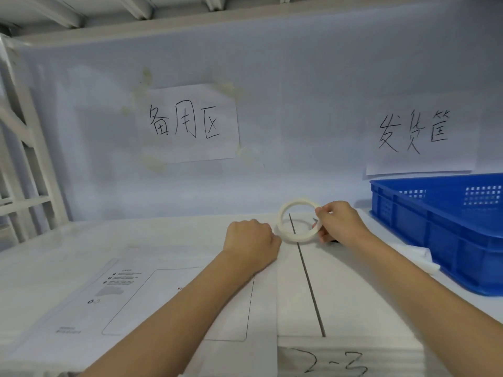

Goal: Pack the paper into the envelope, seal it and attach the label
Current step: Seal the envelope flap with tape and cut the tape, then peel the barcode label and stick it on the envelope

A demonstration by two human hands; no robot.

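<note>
A white envelope (pixel 130 303) with printed lines and small text lies flat on the white table, left of centre. A white tape roll (pixel 284 223) is held upright above the table's far middle. My right hand (pixel 340 223) grips the roll's right rim. My left hand (pixel 251 244) is closed just left of the roll, its fingertips at the roll's lower left edge, seemingly pinching the tape end; the tape end itself is hidden. The paper and the label are not visible.
A blue plastic crate (pixel 446 229) stands at the right, a crumpled white sheet (pixel 419 258) beside it. A white foam block (pixel 348 352) marked with handwriting sits at the front. Two handwritten signs (pixel 190 123) hang on the back wall. A white rack frame (pixel 24 170) rises at the left.
</note>
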